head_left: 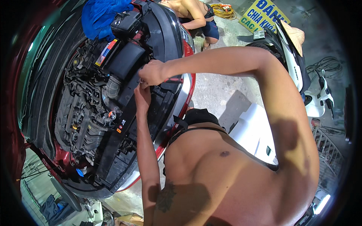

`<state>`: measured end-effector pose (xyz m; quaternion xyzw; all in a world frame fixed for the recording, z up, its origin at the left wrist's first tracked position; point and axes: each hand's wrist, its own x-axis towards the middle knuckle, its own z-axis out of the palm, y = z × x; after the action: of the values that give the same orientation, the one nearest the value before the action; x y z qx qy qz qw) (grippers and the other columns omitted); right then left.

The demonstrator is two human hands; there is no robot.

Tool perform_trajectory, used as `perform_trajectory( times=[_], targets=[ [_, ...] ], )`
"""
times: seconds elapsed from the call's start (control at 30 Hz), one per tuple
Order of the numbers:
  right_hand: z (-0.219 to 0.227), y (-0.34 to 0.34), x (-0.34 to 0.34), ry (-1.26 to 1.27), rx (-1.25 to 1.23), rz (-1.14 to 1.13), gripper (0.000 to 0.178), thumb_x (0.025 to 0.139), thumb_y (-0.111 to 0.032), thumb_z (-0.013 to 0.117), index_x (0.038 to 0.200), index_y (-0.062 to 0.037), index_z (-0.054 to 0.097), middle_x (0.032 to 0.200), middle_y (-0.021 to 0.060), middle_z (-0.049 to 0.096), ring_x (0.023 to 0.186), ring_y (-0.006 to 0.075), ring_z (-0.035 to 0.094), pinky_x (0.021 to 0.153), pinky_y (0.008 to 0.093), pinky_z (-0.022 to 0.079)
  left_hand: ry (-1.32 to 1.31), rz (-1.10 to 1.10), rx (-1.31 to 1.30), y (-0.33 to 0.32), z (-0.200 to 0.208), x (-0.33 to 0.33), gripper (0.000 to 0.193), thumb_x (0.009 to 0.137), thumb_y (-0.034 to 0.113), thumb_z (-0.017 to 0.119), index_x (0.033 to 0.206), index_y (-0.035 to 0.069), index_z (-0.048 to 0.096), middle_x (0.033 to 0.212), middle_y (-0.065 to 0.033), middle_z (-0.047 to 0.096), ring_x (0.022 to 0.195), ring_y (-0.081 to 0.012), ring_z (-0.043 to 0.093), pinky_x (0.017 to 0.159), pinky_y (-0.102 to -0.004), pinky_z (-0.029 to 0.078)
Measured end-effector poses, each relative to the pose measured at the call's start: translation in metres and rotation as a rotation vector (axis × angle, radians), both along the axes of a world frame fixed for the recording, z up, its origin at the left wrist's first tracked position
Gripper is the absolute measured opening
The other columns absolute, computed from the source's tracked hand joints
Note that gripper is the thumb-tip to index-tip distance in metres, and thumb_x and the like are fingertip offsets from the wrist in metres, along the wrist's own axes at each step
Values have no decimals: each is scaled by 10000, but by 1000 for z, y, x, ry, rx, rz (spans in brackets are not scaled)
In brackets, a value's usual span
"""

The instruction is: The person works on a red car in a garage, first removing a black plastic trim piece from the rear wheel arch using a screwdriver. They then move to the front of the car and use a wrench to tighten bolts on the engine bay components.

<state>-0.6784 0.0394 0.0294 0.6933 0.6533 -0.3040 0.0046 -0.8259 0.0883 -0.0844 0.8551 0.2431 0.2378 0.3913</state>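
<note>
Hands (pixel 147 84) at car's front panel (pixel 158 101)

Under my hands the grey concrete floor (pixel 222 94) carries everything. Right of my right hand (pixel 151 73) a white scooter (pixel 316 98) stands on it, and a loose black cable (pixel 328 64) lies just beyond. Farther off, past my right hand, a coiled orange cord (pixel 223 11) rests on the floor beside a yellow signboard (pixel 260 15). Below my left hand (pixel 142 96), near my body, a white panel (pixel 252 128) sits on the floor.
</note>
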Motion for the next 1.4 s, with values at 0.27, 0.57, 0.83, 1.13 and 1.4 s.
perform_trajectory(
  times=[0.27,0.57,0.83,1.13,1.4],
  targets=[
    [-4,3,14,-534,833,671,207,738,-347,693,805,-152,706,801,-13,683,985,198,619,1008,419,345,-50,76,-22,-6,-2,2,241,984,185,489,1023,-31,587,905,-301,612,897,-505,574,680,-475,458],
    [-7,2,33,-336,1061,921,189,784,-255,635,850,-78,646,703,14,605,853,192,602,950,382,386,-59,92,-112,-2,-3,-3,179,937,104,586,1038,-37,634,885,-239,657,799,-211,643,701,-369,472],
    [-10,-21,17,-410,930,703,119,712,-229,667,723,-111,675,696,3,639,799,195,627,863,374,465,-272,61,-612,-3,-11,-3,170,949,66,582,1067,-31,659,973,-88,708,898,-95,595,819,-288,478],
    [-4,-30,5,-605,705,616,146,773,-174,598,850,-53,628,719,27,607,801,200,611,883,371,427,-415,-20,-783,-19,-12,8,171,927,80,561,1053,-4,640,918,-123,681,874,-217,656,793,-370,502],
    [40,-17,1,-457,826,949,211,808,-174,580,989,-78,630,1016,83,643,1050,231,610,993,404,424,-377,125,-171,-28,-13,8,122,874,86,576,933,14,656,917,-234,668,873,-408,656,723,-447,503]
  ],
)
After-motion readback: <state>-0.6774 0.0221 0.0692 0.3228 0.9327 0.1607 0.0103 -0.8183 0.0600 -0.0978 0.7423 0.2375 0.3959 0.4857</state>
